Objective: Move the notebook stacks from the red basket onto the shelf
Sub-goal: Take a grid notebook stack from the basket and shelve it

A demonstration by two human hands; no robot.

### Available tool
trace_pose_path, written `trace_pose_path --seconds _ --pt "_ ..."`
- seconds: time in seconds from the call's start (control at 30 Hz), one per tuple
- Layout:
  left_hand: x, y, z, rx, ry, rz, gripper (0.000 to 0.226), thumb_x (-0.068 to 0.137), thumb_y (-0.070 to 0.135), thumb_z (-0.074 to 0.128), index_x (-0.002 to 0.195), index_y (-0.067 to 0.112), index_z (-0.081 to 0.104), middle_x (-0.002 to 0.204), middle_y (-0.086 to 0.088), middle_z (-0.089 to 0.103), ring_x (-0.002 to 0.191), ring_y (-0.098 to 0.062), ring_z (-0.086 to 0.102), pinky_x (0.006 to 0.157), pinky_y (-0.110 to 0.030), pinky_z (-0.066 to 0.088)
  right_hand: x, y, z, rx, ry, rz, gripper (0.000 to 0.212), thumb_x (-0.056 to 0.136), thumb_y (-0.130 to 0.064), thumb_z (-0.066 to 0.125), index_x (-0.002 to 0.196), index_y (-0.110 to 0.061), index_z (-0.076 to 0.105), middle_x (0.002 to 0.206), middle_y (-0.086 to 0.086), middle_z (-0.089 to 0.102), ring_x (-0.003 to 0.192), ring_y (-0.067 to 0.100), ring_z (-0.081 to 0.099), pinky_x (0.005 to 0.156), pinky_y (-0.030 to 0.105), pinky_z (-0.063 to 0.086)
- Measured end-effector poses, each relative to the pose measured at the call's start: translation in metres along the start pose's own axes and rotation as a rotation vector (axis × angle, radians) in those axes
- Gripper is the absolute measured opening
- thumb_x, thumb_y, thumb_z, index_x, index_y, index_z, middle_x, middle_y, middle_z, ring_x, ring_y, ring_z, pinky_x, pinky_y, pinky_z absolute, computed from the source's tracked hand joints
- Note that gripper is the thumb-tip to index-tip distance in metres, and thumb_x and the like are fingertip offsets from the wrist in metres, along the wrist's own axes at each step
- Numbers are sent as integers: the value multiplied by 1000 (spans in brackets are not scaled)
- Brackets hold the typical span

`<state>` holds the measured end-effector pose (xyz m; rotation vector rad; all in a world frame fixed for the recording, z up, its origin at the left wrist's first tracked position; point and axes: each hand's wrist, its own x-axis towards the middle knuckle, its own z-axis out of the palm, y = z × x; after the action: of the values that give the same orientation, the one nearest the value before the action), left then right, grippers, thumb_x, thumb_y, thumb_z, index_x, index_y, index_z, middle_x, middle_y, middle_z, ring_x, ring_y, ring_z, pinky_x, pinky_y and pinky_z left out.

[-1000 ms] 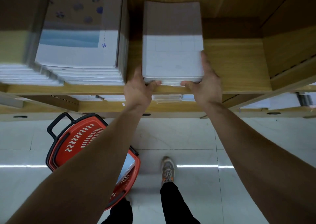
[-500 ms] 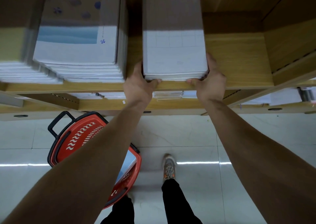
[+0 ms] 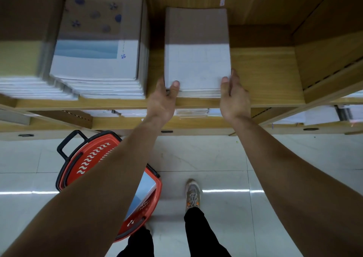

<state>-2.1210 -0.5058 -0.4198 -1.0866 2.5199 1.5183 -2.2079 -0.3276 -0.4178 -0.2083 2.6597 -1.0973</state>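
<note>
One white notebook stack [image 3: 197, 60] lies flat on the wooden shelf [image 3: 265, 76], near the front edge. At its near-left corner the left hand [image 3: 162, 103] pinches it, thumb on top. Beside the right edge, the right hand [image 3: 233, 99] has straight fingers, apparently touching. Below, the red basket [image 3: 92, 156] sits on the floor.

Both bare forearms reach forward, roughly parallel, wrists straight. The left hand [image 3: 162, 101] grips the near left corner of the notebook stack [image 3: 196, 60], thumb curled onto the top and fingers up along the left side (tips mostly hidden). The right hand [image 3: 234, 99] is turned palm inward, its fingers straight beside the stack's right edge and its thumb tip at the near right corner.
</note>
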Motion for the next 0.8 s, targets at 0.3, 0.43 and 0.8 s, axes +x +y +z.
trace_pose_path --seconds 0.3,0.43,0.8 --pt "1 7 2 -107 -22 -49 53 102 52 44 145 21 40 130 2 60 119 -27 56 99 -34 42 11 -2 5 21 -51 64 63 106 -51 35 162 -29 15 145 7 54 129 31 54 105 42 45" --pt "5 16 -3 -239 -28 -137 48 100 47 52 141 23 47 125 1 63 114 -25 59 100 -38 43 3 -12 -5 -23 -89 17 87 97 -59 53 162 -28 5 157 5 35 137 32 46 107 46 45" --pt "-2 19 -22 -30 -93 -118 54 99 55 48 142 23 45 130 0 60 118 -25 56 106 -42 43 -12 -27 -7 -163 -138 68 98 92 -66 55 162 -34 -6 164 3 22 143 34 39 107 52 43"
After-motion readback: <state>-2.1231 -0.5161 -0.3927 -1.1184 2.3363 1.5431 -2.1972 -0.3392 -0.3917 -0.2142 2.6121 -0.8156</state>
